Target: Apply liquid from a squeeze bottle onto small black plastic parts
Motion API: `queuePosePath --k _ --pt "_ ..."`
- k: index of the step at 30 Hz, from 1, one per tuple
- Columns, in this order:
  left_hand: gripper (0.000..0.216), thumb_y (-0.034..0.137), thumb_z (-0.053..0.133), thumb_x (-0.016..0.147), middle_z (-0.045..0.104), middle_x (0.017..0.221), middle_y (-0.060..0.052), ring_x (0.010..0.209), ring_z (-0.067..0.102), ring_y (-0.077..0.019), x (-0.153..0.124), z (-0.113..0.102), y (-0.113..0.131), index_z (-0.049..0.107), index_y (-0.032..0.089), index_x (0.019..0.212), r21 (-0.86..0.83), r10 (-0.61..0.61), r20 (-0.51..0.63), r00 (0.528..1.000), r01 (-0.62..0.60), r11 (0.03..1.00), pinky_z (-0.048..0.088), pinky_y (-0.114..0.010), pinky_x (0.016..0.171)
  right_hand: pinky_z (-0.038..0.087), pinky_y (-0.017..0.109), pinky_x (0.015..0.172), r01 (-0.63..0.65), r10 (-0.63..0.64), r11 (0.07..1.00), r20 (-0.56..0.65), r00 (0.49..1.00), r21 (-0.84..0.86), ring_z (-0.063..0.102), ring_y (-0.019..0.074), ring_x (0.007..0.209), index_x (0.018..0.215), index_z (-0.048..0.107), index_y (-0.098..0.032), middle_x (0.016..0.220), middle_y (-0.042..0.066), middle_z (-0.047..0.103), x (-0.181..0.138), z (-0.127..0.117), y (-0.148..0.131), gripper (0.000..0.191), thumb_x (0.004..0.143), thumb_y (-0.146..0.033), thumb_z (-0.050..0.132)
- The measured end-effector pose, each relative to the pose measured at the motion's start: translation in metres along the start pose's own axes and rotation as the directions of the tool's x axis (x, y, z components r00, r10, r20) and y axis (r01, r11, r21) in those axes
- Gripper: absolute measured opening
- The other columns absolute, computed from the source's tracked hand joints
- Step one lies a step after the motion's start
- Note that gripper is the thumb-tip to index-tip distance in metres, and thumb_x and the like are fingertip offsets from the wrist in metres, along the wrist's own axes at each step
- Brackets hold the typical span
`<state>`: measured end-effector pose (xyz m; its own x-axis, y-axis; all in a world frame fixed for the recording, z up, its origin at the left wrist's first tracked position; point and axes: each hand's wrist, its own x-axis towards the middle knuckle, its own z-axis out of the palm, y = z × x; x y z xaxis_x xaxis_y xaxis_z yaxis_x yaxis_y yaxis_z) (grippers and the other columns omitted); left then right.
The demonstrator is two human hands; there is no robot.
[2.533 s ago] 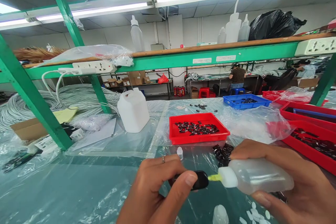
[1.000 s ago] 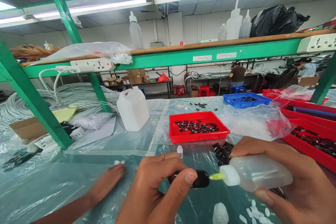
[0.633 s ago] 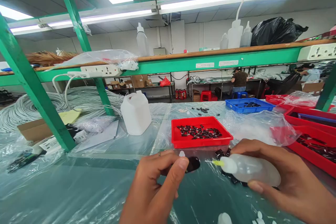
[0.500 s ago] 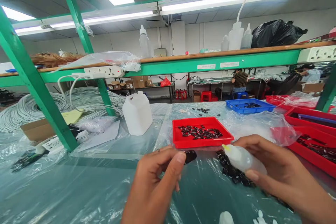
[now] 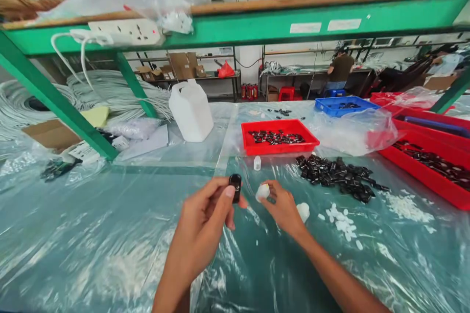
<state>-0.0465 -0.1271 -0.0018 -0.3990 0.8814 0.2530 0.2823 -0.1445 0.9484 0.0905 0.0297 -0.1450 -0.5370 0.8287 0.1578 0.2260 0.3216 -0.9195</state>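
Observation:
Between the thumb and fingers of my left hand [image 5: 211,212] is a small glossy black oval casing [image 5: 235,188], held upright with a pale mark on its face. To its right, my right hand [image 5: 282,205] pinches a white rounded thing [image 5: 262,192] with a touch of yellow at its edge; its exact kind is unclear. The two hands are apart. Just beyond them stands a small translucent white piece [image 5: 257,163], like a cap or tiny bottle. Another white lump [image 5: 303,212] lies beside my right wrist.
Black parts [image 5: 340,176] lie heaped right of my hands, near loose white oval pieces [image 5: 343,222]. A red tray [image 5: 281,150] of black parts sits ahead, a white jug [image 5: 193,112] back left. Other trays line the right. A green shelf frame [image 5: 242,24] crosses overhead.
The view has tilted down. My right hand, which held a squeeze bottle with a yellow tip, has moved left, nearer my left hand. The black casing in my left hand has turned upright.

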Motion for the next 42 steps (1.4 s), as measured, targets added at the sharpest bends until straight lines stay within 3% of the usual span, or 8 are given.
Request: queuePosePath --k 5,9,14,20,28,35,39,42 --pt "0.034 0.051 0.057 0.101 0.071 0.086 0.0 0.054 0.056 -0.0087 -0.061 -0.004 -0.05 0.067 0.018 0.103 -0.136 -0.246 -0.038 0.968 0.239 0.961 0.049 -0.023 0.058 0.056 0.051 0.106 0.011 -0.006 0.992 0.043 0.999 -0.127 0.071 0.0277 0.114 0.126 0.054 -0.021 0.123 0.011 0.071 -0.004 0.003 0.011 0.038 0.09 -0.026 0.064" --pt "0.037 0.055 0.062 0.097 0.07 0.085 -0.001 0.053 0.054 -0.0094 -0.093 0.007 -0.065 0.067 0.018 0.096 -0.219 -0.36 -0.062 0.931 0.34 0.915 0.049 -0.024 0.056 0.046 0.054 0.115 0.087 -0.085 0.96 0.021 0.996 -0.268 0.056 0.0306 0.135 0.143 0.042 -0.023 0.148 0.015 0.053 -0.034 0.002 0.005 0.049 0.097 -0.03 0.056" --pt "0.038 0.057 0.064 0.094 0.07 0.082 -0.002 0.052 0.053 -0.0105 -0.109 0.016 -0.068 0.067 0.019 0.092 -0.276 -0.498 -0.035 0.866 0.471 0.838 0.05 -0.025 0.056 0.059 0.041 0.084 0.211 -0.106 0.894 0.271 0.957 -0.396 0.069 0.0274 0.098 0.114 0.064 -0.024 0.113 0.009 0.065 -0.076 0.01 -0.003 0.017 0.099 -0.026 0.055" --pt "0.039 0.057 0.065 0.094 0.072 0.085 -0.003 0.051 0.052 -0.0081 -0.119 0.016 -0.066 0.067 0.018 0.092 -0.323 -0.474 0.007 0.88 0.451 0.832 0.049 -0.023 0.053 0.05 0.033 0.07 0.207 -0.025 0.871 0.381 0.924 -0.446 0.059 0.02 0.072 0.087 0.063 -0.02 0.093 0.007 0.059 -0.079 0.016 0.002 0.025 0.095 -0.008 0.043" --pt "0.039 0.056 0.062 0.097 0.073 0.085 -0.004 0.051 0.05 -0.0082 -0.127 0.018 -0.061 0.068 0.017 0.095 -0.312 -0.461 0.08 0.884 0.461 0.831 0.048 -0.023 0.055 0.055 0.034 0.077 0.0 0.007 1.0 0.472 0.882 -0.016 0.066 0.02 0.083 0.1 0.068 -0.021 0.094 0.005 0.064 -0.087 -0.022 -0.03 0.021 0.103 -0.034 0.053" --pt "0.037 0.055 0.064 0.097 0.07 0.084 -0.001 0.05 0.047 -0.0051 -0.126 0.036 -0.052 0.07 0.018 0.096 -0.379 -0.443 0.197 0.875 0.484 0.788 0.052 -0.021 0.056 0.056 0.027 0.066 -0.166 -0.069 0.878 0.461 0.884 0.45 0.064 0.0126 0.071 0.097 0.06 -0.022 0.086 0.0 0.062 -0.113 -0.032 -0.067 0.024 0.106 -0.044 0.057" --pt "0.038 0.056 0.062 0.097 0.071 0.087 -0.002 0.051 0.05 -0.0046 -0.126 0.044 -0.048 0.07 0.018 0.097 -0.359 -0.426 0.235 0.874 0.486 0.797 0.049 -0.019 0.057 0.053 0.022 0.057 -0.184 -0.068 0.816 0.407 0.911 0.548 0.062 0.0098 0.065 0.099 0.064 -0.024 0.084 -0.002 0.06 -0.119 -0.035 -0.067 0.017 0.106 -0.039 0.059" --pt "0.043 0.059 0.061 0.097 0.07 0.086 -0.004 0.052 0.05 -0.0061 -0.125 0.047 -0.046 0.07 0.017 0.099 -0.322 -0.436 0.275 0.857 0.51 0.798 0.048 -0.021 0.056 0.051 0.021 0.061 -0.082 -0.098 0.872 0.336 0.937 0.483 0.061 0.006 0.063 0.102 0.073 -0.026 0.089 -0.002 0.059 -0.123 -0.044 -0.067 0.011 0.105 -0.029 0.062"
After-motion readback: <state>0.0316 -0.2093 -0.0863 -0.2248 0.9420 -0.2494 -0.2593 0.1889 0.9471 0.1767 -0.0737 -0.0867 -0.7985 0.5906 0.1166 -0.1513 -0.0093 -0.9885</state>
